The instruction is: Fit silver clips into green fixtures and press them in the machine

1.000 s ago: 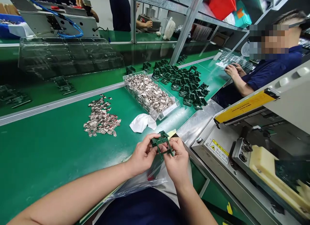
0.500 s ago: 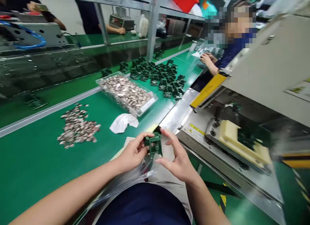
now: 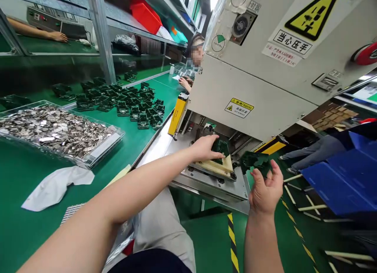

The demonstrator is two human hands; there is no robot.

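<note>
1. Head view: right hand half open, fingers curled up against a green circuit-board frame; whether it grips, I cannot tell.
2. Left hand lies open, fingertips at a second green frame on the cream fixture plate.
3. Seating that frame flat, fingers clear of the press above, looks the careful way.
</note>
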